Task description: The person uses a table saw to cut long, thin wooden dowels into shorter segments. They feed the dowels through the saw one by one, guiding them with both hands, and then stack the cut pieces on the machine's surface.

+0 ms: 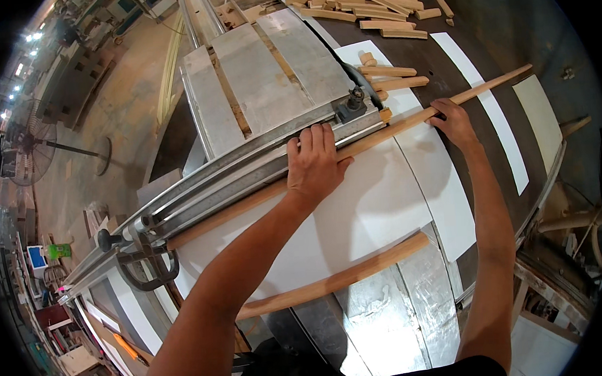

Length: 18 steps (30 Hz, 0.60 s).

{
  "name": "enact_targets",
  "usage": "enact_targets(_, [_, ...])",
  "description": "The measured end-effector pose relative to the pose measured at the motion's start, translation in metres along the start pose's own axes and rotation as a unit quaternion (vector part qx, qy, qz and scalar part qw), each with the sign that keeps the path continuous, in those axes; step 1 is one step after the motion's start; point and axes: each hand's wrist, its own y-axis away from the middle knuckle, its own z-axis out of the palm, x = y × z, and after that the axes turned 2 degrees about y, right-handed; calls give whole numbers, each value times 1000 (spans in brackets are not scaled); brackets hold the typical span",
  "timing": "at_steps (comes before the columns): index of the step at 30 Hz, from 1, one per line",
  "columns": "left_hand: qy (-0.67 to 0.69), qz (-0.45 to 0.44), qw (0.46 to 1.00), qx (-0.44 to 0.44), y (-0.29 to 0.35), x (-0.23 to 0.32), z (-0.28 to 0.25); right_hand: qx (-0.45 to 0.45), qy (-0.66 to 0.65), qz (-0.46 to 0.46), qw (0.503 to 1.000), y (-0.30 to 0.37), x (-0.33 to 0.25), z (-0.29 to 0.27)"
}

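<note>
A long wooden strip [394, 129] lies diagonally along a metal fence [236, 191] on the saw table. My left hand [311, 161] is bent over the fence, its fingertips on the metal and its thumb along the strip, pressing the two together. Farther right, my right hand [453, 122] grips the same strip between thumb and fingers. A black clamp-like fitting [354, 106] sits at the fence's right end, close to the strip. Nearer to me, a second wooden strip [340, 278] lies along the edge of a white board [376, 197].
Short wooden offcuts [398, 84] lie just beyond the fence end, and a larger pile of cut pieces [359, 4] is at the back. A slotted metal sliding table [261, 74] spans the far side. A curved metal handle [148, 261] projects at the fence's left end; a standing fan [30, 142] is at left.
</note>
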Motion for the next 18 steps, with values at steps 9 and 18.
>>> enact_targets(9, [10, -6, 1000, 0, -2, -1, 1, -8, 9, -8, 1000, -3, -2, -3])
enact_targets(18, [-1, -7, 1000, -6, -5, -1, 2, -7, 15, -12, 1000, -5, 0, -4])
